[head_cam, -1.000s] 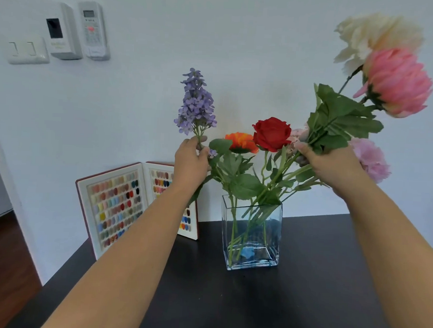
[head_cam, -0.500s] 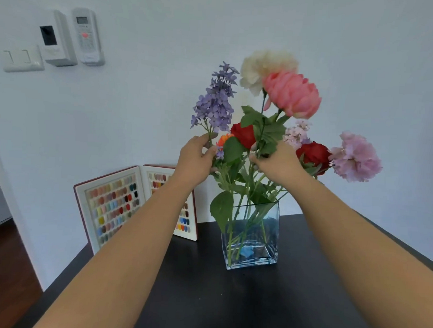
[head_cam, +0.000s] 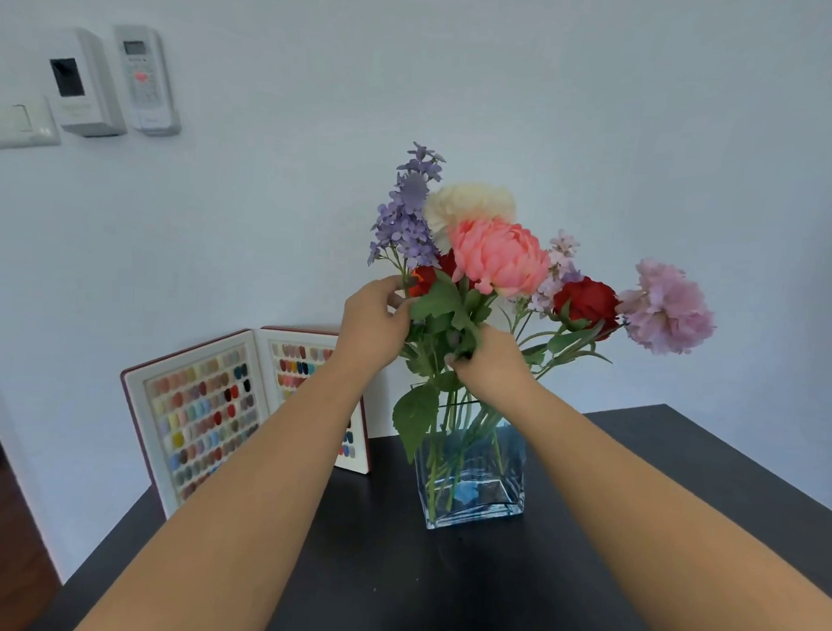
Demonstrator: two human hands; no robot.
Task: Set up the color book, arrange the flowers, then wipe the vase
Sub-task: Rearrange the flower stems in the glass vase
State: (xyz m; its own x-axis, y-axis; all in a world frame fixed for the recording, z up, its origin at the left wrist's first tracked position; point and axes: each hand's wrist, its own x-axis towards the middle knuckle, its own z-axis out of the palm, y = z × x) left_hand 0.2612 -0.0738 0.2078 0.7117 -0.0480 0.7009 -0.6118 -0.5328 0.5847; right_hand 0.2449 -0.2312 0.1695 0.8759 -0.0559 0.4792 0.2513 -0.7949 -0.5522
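both hands lowered since earlier: left hand pinches purple flower stem, right hand grips stems above glass vase; black table, colour book at nine o'clock against white wall.

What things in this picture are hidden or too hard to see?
Head view, the only one:
- color book: left arm covers much of its right page.
- remote on the wall: buttons too small to read.
- right hand: fingers buried among stems and leaves.
- light switch: cut off by the left edge.
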